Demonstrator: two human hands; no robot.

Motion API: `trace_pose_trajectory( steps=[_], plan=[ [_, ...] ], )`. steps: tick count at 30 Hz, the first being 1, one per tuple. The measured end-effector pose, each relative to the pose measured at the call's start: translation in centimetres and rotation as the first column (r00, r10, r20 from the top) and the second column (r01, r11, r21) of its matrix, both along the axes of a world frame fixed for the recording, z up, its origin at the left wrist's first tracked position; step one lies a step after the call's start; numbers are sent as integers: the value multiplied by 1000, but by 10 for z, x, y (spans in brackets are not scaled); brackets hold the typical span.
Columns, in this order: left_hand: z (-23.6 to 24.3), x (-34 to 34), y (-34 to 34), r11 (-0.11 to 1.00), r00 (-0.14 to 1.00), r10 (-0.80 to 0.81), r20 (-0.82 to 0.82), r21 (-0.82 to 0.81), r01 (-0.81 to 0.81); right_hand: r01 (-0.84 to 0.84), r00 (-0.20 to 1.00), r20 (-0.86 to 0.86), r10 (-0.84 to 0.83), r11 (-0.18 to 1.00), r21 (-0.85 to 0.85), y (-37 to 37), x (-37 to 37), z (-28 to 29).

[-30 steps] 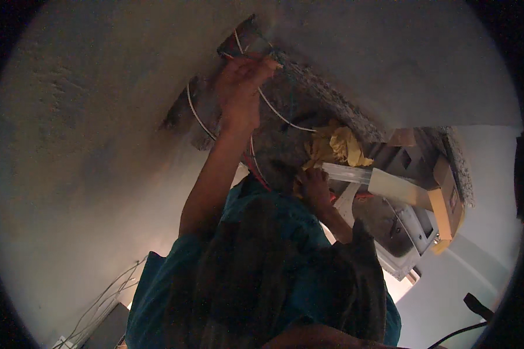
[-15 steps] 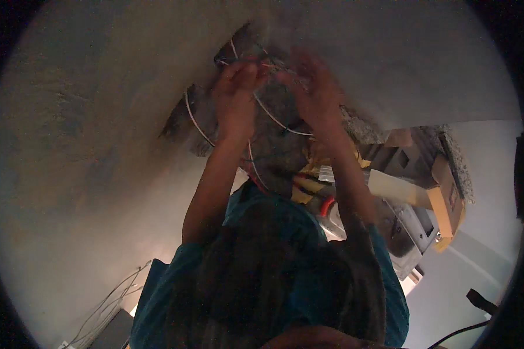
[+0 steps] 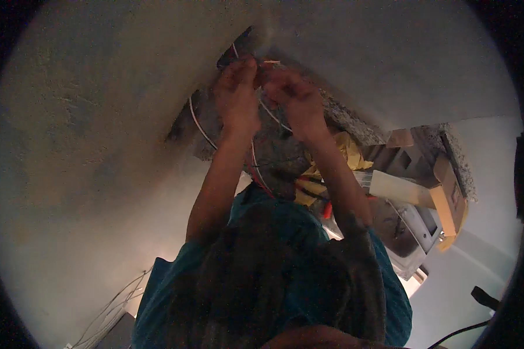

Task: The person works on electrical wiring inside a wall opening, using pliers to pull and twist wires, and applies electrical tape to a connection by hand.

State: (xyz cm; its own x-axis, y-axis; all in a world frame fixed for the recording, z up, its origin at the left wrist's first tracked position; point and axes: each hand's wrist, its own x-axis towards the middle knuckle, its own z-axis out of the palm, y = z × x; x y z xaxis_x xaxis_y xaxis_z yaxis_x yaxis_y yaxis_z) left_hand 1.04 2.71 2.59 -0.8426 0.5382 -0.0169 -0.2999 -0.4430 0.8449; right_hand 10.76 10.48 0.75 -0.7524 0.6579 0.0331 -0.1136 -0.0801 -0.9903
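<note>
My left hand (image 3: 237,96) is raised to the far corner of the wall, its fingers pinched around thin electrical wire in front of a dark wall opening (image 3: 233,49). Close beside it, my right hand (image 3: 300,104) has its fingers curled and pressed together on wire too; the exact grip is dim. A pale wire end (image 3: 272,61) pokes out above and between the hands. One white wire (image 3: 201,129) loops down left of my left wrist, and another white wire (image 3: 272,116) runs behind my right hand. Reddish wire (image 3: 261,183) hangs lower, near my clothing.
A granite-like ledge (image 3: 355,119) runs behind my right arm. To the right are yellow wrapping (image 3: 352,152), an open cardboard box (image 3: 445,198), a sink-like basin (image 3: 404,232) and a red-handled item (image 3: 328,209). Loose cables (image 3: 108,311) hang at lower left.
My right hand has moved left and slightly down, closer to my left hand, its fingers more curled. The wires between the hands have shifted. My left hand stays nearly in place.
</note>
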Motion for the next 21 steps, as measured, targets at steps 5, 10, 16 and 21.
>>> trace_pose_trajectory(
  steps=[5, 10, 16, 21],
  plan=[
    [4, 4, 0, 987, 996, 82, 19, -143, -78, -74, 996, -53, 66, 985, -156, 5, -1, -2],
    [7, 8, 1, 996, 996, 80, 40, -51, -78, 48, 998, 40, -42, 988, -150, 25, -5, 18],
    [1, 6, -9, 993, 998, 48, 40, -113, -43, -123, 988, 88, 126, 992, -42, 51, -13, 7],
    [7, 5, -17, 991, 999, -45, 29, -129, 48, -218, 960, 184, 209, 975, 32, 61, -11, 9]
  ],
)
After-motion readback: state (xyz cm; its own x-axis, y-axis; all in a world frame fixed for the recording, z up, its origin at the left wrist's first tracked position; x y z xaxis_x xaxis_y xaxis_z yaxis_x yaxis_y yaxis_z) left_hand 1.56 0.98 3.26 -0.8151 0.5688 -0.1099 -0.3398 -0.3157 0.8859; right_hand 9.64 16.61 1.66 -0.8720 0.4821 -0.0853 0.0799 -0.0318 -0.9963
